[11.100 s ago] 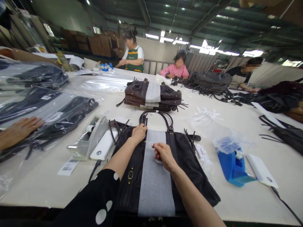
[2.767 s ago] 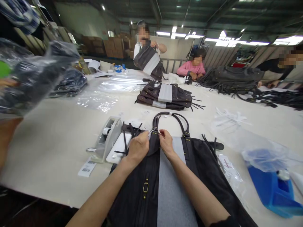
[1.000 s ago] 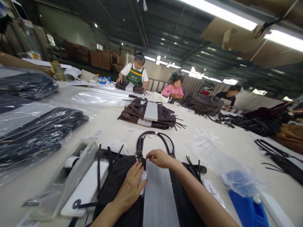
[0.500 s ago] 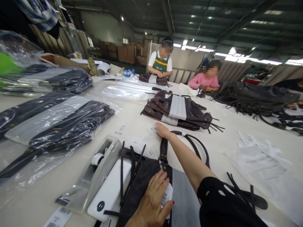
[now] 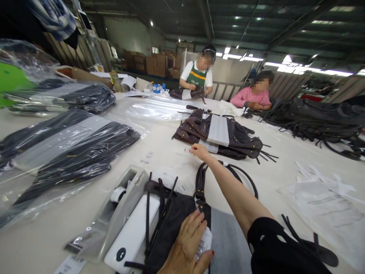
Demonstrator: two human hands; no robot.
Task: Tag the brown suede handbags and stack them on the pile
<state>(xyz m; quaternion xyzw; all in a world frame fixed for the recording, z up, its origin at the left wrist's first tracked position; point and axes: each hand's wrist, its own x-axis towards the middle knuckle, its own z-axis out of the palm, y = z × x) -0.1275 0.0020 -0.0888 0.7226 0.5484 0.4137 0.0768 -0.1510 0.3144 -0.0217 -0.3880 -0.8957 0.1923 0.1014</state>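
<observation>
My left hand [image 5: 186, 243] lies flat, fingers stretched out, on a dark handbag [image 5: 173, 217] and partly over its white hang tag [image 5: 205, 239]. The bag has thin black straps, a looped handle [image 5: 200, 182] and a grey wrap [image 5: 228, 236] across its right part. Beyond it, my right hand [image 5: 200, 152] is closed in a pinch at a small barcode label [image 5: 187, 150], just short of the stacked bags. What lies between the fingertips is small, and its edges are hard to make out. More printed labels [image 5: 181, 188] lie between the hands.
Left of the bag are a tape dispenser [image 5: 107, 232] and a white device [image 5: 134, 232]. Plastic-wrapped bags [image 5: 71, 152] fill the left. Dark bags [image 5: 218, 131] are stacked ahead, white pouches [image 5: 325, 205] lie right. Two people [image 5: 196, 78] work across the table.
My right hand has drawn its fingers into a tighter pinch at the label, and less of the label shows. My left hand stays on the bag. The view has shifted slightly.
</observation>
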